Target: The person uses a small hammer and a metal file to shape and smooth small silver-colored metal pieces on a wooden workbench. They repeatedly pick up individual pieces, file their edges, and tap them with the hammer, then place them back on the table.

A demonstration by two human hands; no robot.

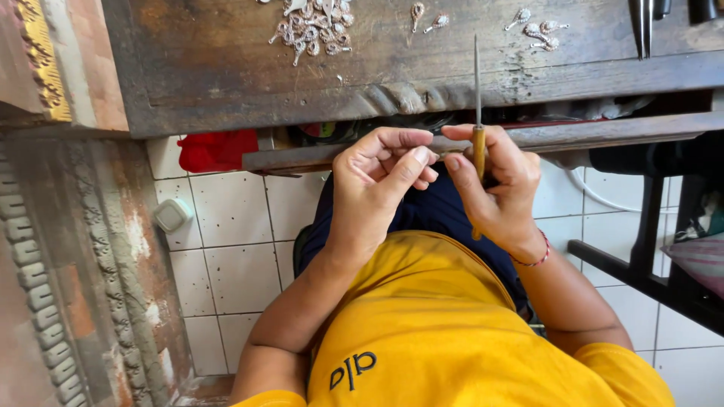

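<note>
Below the wooden bench (226,83) edge, left hand (373,188) pinches a small, mostly hidden piece; right hand (494,188) grips the needle file (477,113). Loose pinching risks the file slipping onto fingertips (422,154).

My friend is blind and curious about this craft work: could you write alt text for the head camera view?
A person in a yellow shirt holds a slim pointed tool with a wooden handle upright in the right hand, while the left hand pinches something too small to make out beside it. Ahead, a worn wooden workbench carries small silver ornaments; the floor is white tile.
</note>
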